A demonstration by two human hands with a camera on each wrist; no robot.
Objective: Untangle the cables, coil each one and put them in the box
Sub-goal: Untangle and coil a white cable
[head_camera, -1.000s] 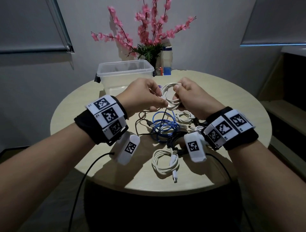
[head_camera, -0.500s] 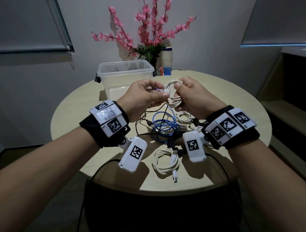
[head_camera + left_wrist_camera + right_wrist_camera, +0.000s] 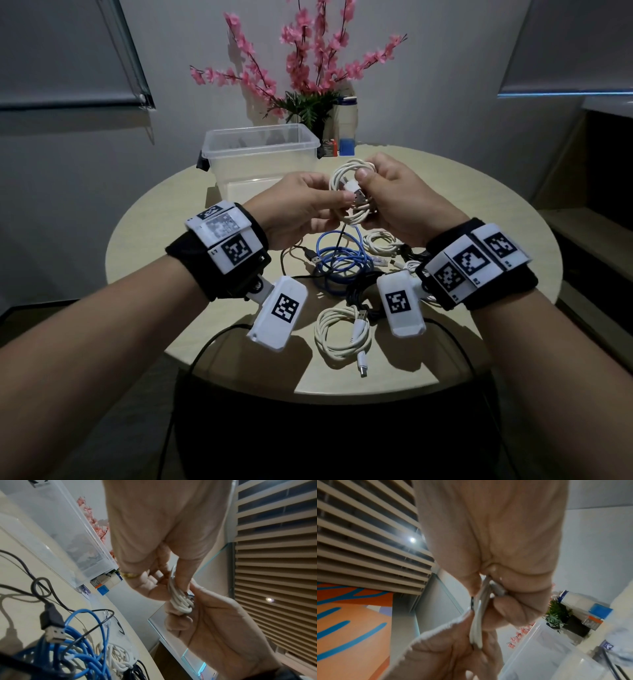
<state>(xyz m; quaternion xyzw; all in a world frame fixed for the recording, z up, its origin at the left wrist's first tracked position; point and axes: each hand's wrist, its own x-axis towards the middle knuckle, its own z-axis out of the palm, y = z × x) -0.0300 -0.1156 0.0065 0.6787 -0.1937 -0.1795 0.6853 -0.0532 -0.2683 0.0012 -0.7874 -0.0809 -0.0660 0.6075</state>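
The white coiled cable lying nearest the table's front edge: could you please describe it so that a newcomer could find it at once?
Start at the round table, then its near edge, between the two wrists. There lies the white coiled cable, flat and alone, one plug pointing toward the edge. Unlike the white coil in the hands, nobody holds it, and it lies clear of the blue cable tangle.

White coiled cable point(image 3: 349, 178), blue cable point(image 3: 337, 263), black cable point(image 3: 359, 294), clear box point(image 3: 260, 150), beige counter point(image 3: 479, 212), pink flowers point(image 3: 308, 51).

A clear plastic box point(image 3: 260, 154) stands at the round beige tabletop's point(image 3: 479, 212) far side, behind tangled blue and white cables point(image 3: 339, 263); a pink-flowered potted plant point(image 3: 308, 85) behind.
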